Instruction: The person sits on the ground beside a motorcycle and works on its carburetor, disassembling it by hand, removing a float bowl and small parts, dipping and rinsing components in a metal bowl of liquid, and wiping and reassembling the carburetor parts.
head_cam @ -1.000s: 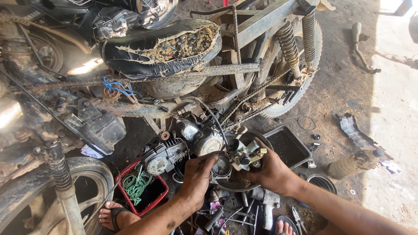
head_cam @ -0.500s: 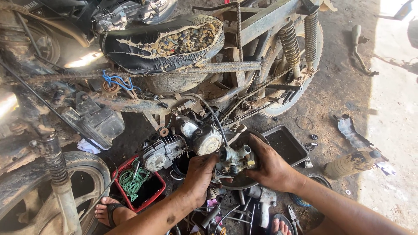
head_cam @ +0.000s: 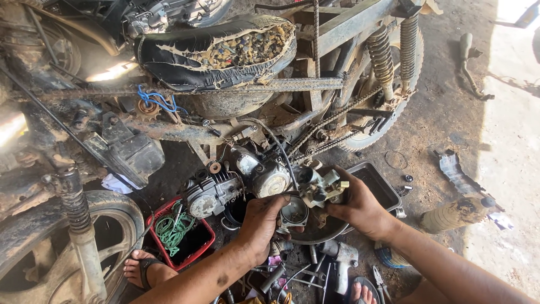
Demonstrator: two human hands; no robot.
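Grimy metal carburetor [head_cam: 322,187] sits gripped in the right hand [head_cam: 360,209], body tilted up and left toward the engine [head_cam: 236,183] — the left hand [head_cam: 261,224] holds its round float bowl [head_cam: 294,212] just below and left of it, nearly touching. Both hover over a round metal pan [head_cam: 329,229], with a black tray [head_cam: 376,186] behind and a red basket [head_cam: 185,239] off left — cable [head_cam: 280,151] and chain [head_cam: 337,121] crowd the space above

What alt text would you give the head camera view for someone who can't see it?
A person's right hand holds a small metal carburetor while the left hand grips its round bowl, over a dark metal pan. Behind them stands a stripped motorcycle with a torn black seat; a red tray of green cord sits on the dirt floor.
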